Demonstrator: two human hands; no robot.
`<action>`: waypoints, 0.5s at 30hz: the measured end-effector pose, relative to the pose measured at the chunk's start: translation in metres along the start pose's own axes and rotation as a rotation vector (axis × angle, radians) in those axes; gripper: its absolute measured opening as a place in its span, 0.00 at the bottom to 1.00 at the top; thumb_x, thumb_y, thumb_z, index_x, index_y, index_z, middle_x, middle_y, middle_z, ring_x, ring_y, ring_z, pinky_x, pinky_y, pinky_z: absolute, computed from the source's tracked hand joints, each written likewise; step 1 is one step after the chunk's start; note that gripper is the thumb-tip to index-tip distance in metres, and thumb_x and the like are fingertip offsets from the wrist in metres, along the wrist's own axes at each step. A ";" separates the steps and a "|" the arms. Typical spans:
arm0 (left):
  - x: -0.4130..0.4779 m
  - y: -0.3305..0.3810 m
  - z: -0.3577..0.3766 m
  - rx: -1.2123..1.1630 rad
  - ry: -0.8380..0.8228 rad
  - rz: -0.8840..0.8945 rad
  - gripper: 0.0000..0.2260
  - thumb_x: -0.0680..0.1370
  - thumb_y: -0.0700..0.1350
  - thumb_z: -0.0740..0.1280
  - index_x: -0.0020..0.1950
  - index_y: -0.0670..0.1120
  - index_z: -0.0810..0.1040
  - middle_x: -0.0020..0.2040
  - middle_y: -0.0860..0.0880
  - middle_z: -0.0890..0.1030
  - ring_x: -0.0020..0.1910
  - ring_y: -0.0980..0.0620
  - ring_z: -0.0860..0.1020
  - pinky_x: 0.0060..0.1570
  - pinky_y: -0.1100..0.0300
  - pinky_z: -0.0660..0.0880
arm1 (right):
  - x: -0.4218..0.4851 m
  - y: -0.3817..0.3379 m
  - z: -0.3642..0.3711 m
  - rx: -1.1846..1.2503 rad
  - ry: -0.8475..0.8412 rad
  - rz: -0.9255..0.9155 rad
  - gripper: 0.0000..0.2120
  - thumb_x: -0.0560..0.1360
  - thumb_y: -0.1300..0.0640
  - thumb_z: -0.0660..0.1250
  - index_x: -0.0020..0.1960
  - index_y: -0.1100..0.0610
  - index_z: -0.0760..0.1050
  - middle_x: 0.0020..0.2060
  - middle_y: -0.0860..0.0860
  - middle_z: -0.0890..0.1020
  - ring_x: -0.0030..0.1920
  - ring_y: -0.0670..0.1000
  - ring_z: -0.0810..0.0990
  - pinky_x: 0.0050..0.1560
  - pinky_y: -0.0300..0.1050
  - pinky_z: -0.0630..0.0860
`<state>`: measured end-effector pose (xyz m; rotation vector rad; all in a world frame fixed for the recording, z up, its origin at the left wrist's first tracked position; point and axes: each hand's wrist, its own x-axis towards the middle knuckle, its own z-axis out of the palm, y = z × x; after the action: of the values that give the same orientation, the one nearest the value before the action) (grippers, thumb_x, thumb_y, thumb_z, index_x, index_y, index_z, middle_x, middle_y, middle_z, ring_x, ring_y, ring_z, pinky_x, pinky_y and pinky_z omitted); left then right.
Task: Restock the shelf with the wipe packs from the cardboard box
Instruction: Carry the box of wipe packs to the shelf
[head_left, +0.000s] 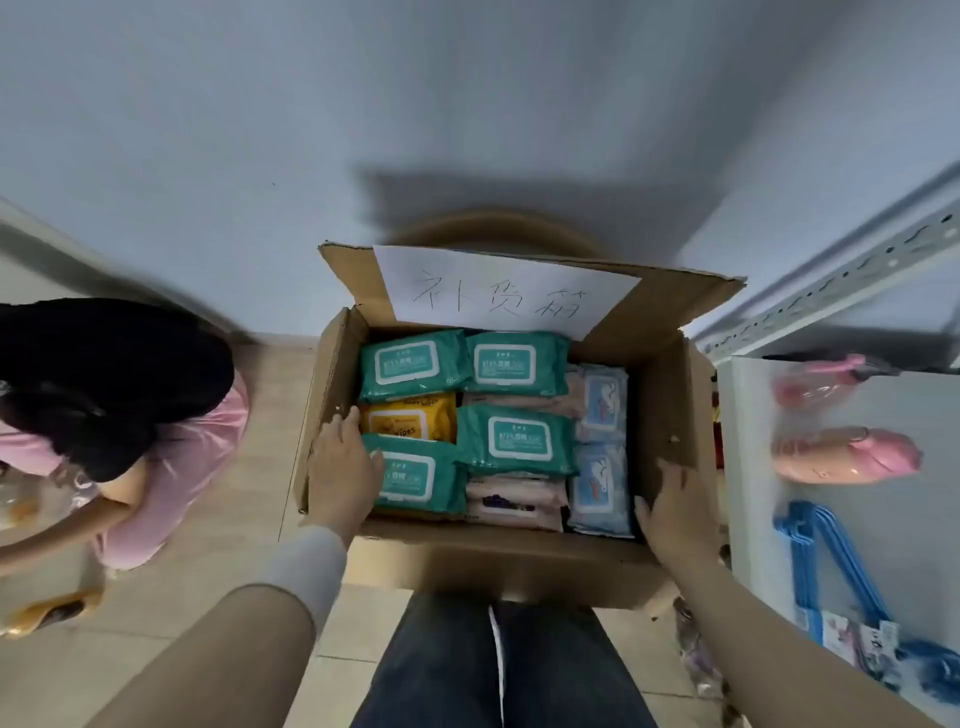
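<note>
An open cardboard box (670, 395) with a handwritten paper label (498, 291) on its back flap stands in front of me. Inside lie several green wipe packs (514, 436), a yellow pack (408, 421), pink packs (514, 501) and two blue packs (597, 488). My left hand (343, 462) reaches in at the box's left wall, fingers fairly straight, thumb touching the front-left green pack (415, 478). My right hand (675, 512) lies flat against the inside of the right wall, beside the blue packs. Neither hand holds a pack.
A white shelf unit (753, 467) stands close on the right, with pink packaged items (847, 454) and blue hangers (831, 561) hanging on its side. A perforated metal upright (841, 275) rises behind it. A person in pink (171, 467) crouches at the left. The floor is tiled.
</note>
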<state>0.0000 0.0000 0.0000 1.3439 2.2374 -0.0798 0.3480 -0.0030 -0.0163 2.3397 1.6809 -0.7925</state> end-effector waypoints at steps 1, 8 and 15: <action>0.010 -0.005 -0.006 -0.036 0.050 -0.051 0.28 0.77 0.45 0.65 0.73 0.41 0.58 0.70 0.39 0.66 0.70 0.41 0.64 0.67 0.47 0.64 | 0.009 0.000 -0.003 0.038 0.056 0.048 0.29 0.74 0.56 0.68 0.72 0.58 0.62 0.66 0.59 0.69 0.66 0.58 0.69 0.63 0.54 0.71; 0.096 -0.030 0.000 -0.265 -0.033 -0.302 0.23 0.76 0.45 0.67 0.67 0.37 0.66 0.63 0.35 0.74 0.62 0.36 0.72 0.60 0.47 0.68 | 0.076 0.000 -0.006 0.017 0.184 0.275 0.26 0.75 0.52 0.66 0.68 0.64 0.67 0.63 0.63 0.73 0.63 0.63 0.69 0.58 0.59 0.72; 0.123 -0.049 0.011 -0.135 -0.113 -0.248 0.15 0.78 0.45 0.64 0.58 0.35 0.76 0.54 0.32 0.79 0.55 0.34 0.76 0.53 0.48 0.72 | 0.104 0.014 -0.002 0.203 -0.038 0.386 0.16 0.80 0.52 0.58 0.48 0.65 0.75 0.42 0.61 0.79 0.38 0.56 0.74 0.43 0.44 0.67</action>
<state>-0.0823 0.0712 -0.0767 0.9641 2.2588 -0.0885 0.3854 0.0796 -0.0687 2.6442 1.1216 -0.9533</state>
